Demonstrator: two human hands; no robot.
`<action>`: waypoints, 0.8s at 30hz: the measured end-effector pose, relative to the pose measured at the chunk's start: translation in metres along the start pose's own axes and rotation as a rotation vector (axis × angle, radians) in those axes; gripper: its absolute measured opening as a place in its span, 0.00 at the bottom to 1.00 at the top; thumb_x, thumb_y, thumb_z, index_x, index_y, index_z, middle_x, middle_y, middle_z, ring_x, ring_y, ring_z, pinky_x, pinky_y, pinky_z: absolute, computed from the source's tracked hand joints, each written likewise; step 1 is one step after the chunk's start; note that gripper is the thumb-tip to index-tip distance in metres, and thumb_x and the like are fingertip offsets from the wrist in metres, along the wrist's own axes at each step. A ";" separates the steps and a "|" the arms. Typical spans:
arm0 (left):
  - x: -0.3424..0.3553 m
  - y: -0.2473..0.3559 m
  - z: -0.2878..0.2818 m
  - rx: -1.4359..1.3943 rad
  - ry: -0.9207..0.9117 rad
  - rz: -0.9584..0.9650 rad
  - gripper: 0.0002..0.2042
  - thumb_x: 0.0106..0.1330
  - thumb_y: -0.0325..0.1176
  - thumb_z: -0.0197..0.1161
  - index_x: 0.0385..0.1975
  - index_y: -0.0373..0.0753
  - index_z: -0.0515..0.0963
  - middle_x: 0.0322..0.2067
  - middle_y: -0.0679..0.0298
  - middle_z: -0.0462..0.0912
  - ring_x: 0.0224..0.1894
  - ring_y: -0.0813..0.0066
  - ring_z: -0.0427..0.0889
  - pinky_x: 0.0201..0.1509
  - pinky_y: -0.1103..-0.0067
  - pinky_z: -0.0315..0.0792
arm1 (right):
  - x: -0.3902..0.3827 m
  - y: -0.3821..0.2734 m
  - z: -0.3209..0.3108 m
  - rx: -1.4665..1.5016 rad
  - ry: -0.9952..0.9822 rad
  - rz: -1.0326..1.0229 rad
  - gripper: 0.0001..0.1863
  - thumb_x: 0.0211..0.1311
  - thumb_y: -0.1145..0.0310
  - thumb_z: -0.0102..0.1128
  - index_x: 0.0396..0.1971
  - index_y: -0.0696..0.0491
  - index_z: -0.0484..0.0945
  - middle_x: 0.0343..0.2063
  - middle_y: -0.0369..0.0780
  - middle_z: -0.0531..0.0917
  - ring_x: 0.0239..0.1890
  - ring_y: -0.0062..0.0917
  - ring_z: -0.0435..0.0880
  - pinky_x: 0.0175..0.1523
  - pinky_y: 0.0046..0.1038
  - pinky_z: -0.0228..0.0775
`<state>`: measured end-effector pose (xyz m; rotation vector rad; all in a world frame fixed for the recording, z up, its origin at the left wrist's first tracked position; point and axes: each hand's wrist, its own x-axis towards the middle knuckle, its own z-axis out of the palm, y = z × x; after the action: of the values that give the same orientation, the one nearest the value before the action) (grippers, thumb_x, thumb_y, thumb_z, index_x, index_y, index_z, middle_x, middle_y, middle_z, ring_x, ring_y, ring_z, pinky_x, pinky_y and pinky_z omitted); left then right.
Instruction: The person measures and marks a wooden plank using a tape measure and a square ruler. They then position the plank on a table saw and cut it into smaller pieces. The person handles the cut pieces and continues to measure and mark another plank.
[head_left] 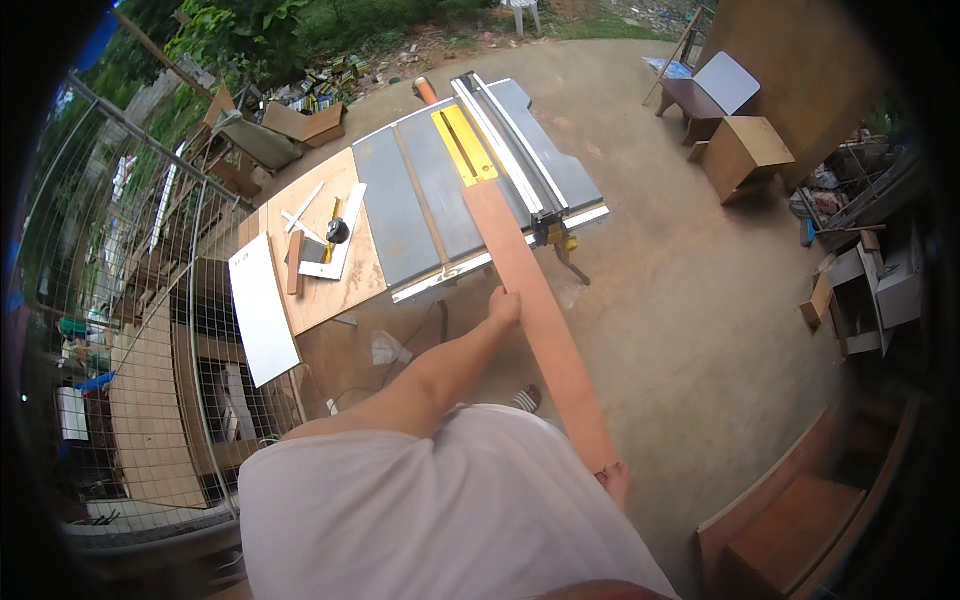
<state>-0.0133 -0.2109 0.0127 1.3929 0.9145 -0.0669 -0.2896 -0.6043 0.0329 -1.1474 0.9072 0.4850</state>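
Observation:
A long reddish-brown board runs from beside my body up onto the grey top of a table saw. Its far end lies at the yellow throat plate, close along the left side of the rip fence. My left hand grips the board's left edge, just off the saw's front edge. Around the near end of the board, my right hand is closed, its fingers partly hidden. Whether the blade stands up in the slot I cannot tell.
Left of the saw, a plywood surface carries a tape measure, a framing square and wood strips. A white panel leans over its edge. Wire fencing stands at left. Wooden cabinets stand at right.

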 end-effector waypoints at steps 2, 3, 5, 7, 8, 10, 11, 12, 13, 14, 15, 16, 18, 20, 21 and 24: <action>0.006 -0.005 -0.009 0.350 -0.015 0.113 0.16 0.68 0.34 0.56 0.50 0.31 0.75 0.46 0.47 0.84 0.47 0.52 0.84 0.51 0.64 0.77 | 0.004 -0.003 0.001 -0.014 0.025 -0.006 0.12 0.75 0.70 0.47 0.53 0.53 0.62 0.48 0.49 0.77 0.44 0.41 0.83 0.40 0.45 0.81; 0.006 0.000 -0.010 0.563 -0.006 0.224 0.16 0.66 0.34 0.56 0.50 0.30 0.75 0.46 0.45 0.84 0.48 0.49 0.84 0.52 0.62 0.77 | 0.005 -0.004 -0.001 0.014 0.018 0.006 0.12 0.75 0.70 0.48 0.53 0.54 0.63 0.48 0.49 0.78 0.44 0.41 0.83 0.40 0.45 0.81; 0.006 0.010 -0.007 0.782 0.011 0.344 0.18 0.65 0.33 0.57 0.51 0.30 0.76 0.46 0.44 0.83 0.50 0.46 0.83 0.55 0.60 0.75 | 0.005 -0.008 -0.001 0.068 -0.005 0.024 0.12 0.75 0.69 0.48 0.53 0.55 0.63 0.47 0.49 0.78 0.44 0.41 0.83 0.41 0.45 0.80; 0.004 0.018 -0.003 0.795 0.030 0.357 0.19 0.64 0.33 0.58 0.53 0.30 0.75 0.48 0.43 0.83 0.51 0.44 0.81 0.57 0.58 0.73 | 0.000 -0.009 0.004 0.080 0.006 0.033 0.13 0.75 0.69 0.48 0.54 0.56 0.64 0.47 0.49 0.78 0.44 0.40 0.84 0.42 0.43 0.81; 0.002 0.025 0.001 0.775 0.035 0.374 0.20 0.63 0.33 0.58 0.54 0.31 0.75 0.47 0.43 0.83 0.51 0.44 0.82 0.57 0.58 0.73 | 0.001 -0.012 0.006 0.089 0.010 0.029 0.13 0.75 0.69 0.48 0.55 0.56 0.65 0.47 0.49 0.79 0.44 0.39 0.84 0.42 0.43 0.81; -0.002 0.036 0.007 0.733 0.039 0.407 0.22 0.63 0.33 0.60 0.57 0.32 0.74 0.46 0.44 0.84 0.51 0.46 0.82 0.57 0.60 0.73 | 0.007 -0.010 0.005 0.211 -0.016 -0.005 0.14 0.74 0.70 0.50 0.55 0.58 0.67 0.47 0.48 0.80 0.44 0.38 0.84 0.44 0.42 0.80; 0.010 0.033 0.001 0.671 0.085 0.377 0.22 0.63 0.31 0.60 0.57 0.33 0.75 0.42 0.47 0.85 0.46 0.52 0.83 0.52 0.64 0.75 | 0.009 -0.008 0.007 0.267 -0.045 -0.015 0.14 0.74 0.71 0.50 0.55 0.58 0.67 0.47 0.48 0.80 0.44 0.37 0.84 0.45 0.42 0.80; 0.029 0.020 -0.011 0.609 0.139 0.341 0.22 0.62 0.30 0.60 0.58 0.34 0.75 0.38 0.50 0.86 0.42 0.59 0.85 0.46 0.69 0.76 | 0.012 -0.007 0.007 0.286 -0.061 0.001 0.15 0.73 0.71 0.51 0.55 0.58 0.68 0.46 0.47 0.81 0.44 0.36 0.84 0.46 0.41 0.80; 0.040 0.014 -0.016 0.549 0.174 0.313 0.22 0.62 0.28 0.59 0.59 0.35 0.76 0.34 0.53 0.86 0.37 0.66 0.86 0.41 0.73 0.77 | 0.015 -0.005 0.005 0.317 -0.063 0.008 0.15 0.73 0.72 0.52 0.55 0.58 0.69 0.46 0.46 0.81 0.44 0.35 0.84 0.47 0.41 0.79; 0.040 0.018 -0.013 0.464 0.096 0.298 0.23 0.62 0.27 0.59 0.59 0.36 0.76 0.32 0.56 0.85 0.35 0.70 0.84 0.38 0.75 0.76 | 0.019 -0.004 0.003 0.354 -0.056 0.008 0.15 0.72 0.72 0.53 0.55 0.59 0.70 0.45 0.46 0.82 0.44 0.35 0.84 0.48 0.40 0.79; 0.037 0.024 -0.009 0.377 0.018 0.280 0.24 0.62 0.27 0.59 0.60 0.36 0.75 0.30 0.59 0.83 0.33 0.74 0.81 0.35 0.77 0.74 | 0.019 -0.003 0.002 0.343 -0.044 0.009 0.15 0.72 0.72 0.53 0.55 0.58 0.70 0.44 0.45 0.82 0.43 0.34 0.84 0.48 0.39 0.79; 0.033 0.031 -0.006 0.289 -0.057 0.260 0.24 0.61 0.27 0.59 0.61 0.37 0.75 0.28 0.62 0.82 0.31 0.79 0.79 0.32 0.79 0.73 | 0.020 -0.002 0.002 0.332 -0.033 0.011 0.15 0.71 0.72 0.53 0.54 0.58 0.70 0.43 0.44 0.82 0.42 0.33 0.84 0.48 0.38 0.78; 0.030 0.038 -0.009 0.302 -0.095 0.300 0.25 0.61 0.26 0.58 0.62 0.38 0.74 0.29 0.64 0.81 0.30 0.80 0.78 0.32 0.79 0.72 | 0.019 -0.002 0.006 0.317 -0.051 0.011 0.14 0.71 0.72 0.54 0.53 0.58 0.71 0.41 0.43 0.82 0.41 0.32 0.84 0.47 0.37 0.78; 0.027 0.045 -0.013 0.348 -0.121 0.317 0.26 0.61 0.26 0.58 0.63 0.39 0.74 0.30 0.66 0.80 0.29 0.80 0.76 0.31 0.79 0.71 | 0.017 -0.006 0.012 0.320 -0.092 0.000 0.13 0.71 0.73 0.54 0.53 0.57 0.72 0.40 0.43 0.82 0.39 0.30 0.83 0.44 0.35 0.78; 0.026 0.049 -0.015 0.386 -0.129 0.315 0.26 0.61 0.26 0.58 0.63 0.39 0.75 0.30 0.66 0.80 0.29 0.81 0.75 0.31 0.80 0.70 | 0.015 -0.008 0.016 0.309 -0.047 0.011 0.13 0.71 0.73 0.54 0.53 0.57 0.72 0.40 0.43 0.82 0.38 0.30 0.83 0.44 0.35 0.77; 0.015 0.066 -0.014 0.415 -0.142 0.292 0.24 0.61 0.26 0.57 0.60 0.39 0.76 0.29 0.67 0.78 0.29 0.80 0.73 0.32 0.79 0.69 | 0.013 -0.015 0.030 0.281 0.077 0.031 0.13 0.71 0.73 0.54 0.52 0.57 0.72 0.39 0.42 0.82 0.36 0.29 0.82 0.42 0.35 0.77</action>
<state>0.0253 -0.1764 0.0580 1.8695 0.5899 -0.1379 -0.2610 -0.5837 0.0346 -0.9017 1.0257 0.3280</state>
